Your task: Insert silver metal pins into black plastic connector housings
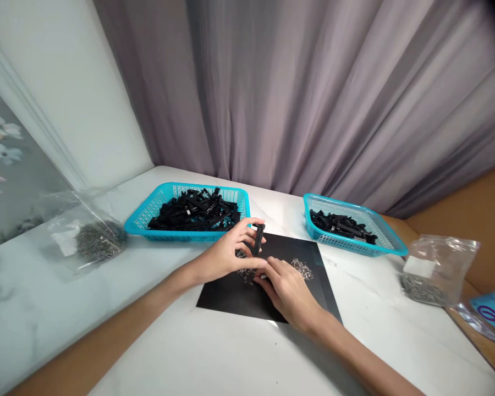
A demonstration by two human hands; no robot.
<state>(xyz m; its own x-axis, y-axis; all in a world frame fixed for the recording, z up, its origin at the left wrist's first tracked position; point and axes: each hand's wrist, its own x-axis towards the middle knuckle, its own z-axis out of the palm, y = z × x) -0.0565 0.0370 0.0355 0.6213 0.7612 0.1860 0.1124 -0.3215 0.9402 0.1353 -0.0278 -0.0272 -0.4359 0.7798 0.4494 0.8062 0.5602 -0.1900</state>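
Note:
Between the thumb and fingers of my left hand stands a narrow black plastic part, held upright. My right hand is pinched close against the lower end of that part; whatever its fingertips hold is too small and covered to make out. Under both hands lies a black mat. One pile of small metal pieces is partly hidden behind my left hand. A second pile of small metal pieces lies on the mat just beyond my right hand.
A blue basket of black plastic parts stands back left, a second blue basket with similar parts back right. Clear bags of small metal pieces sit at the left and right. A curtain hangs behind the white table.

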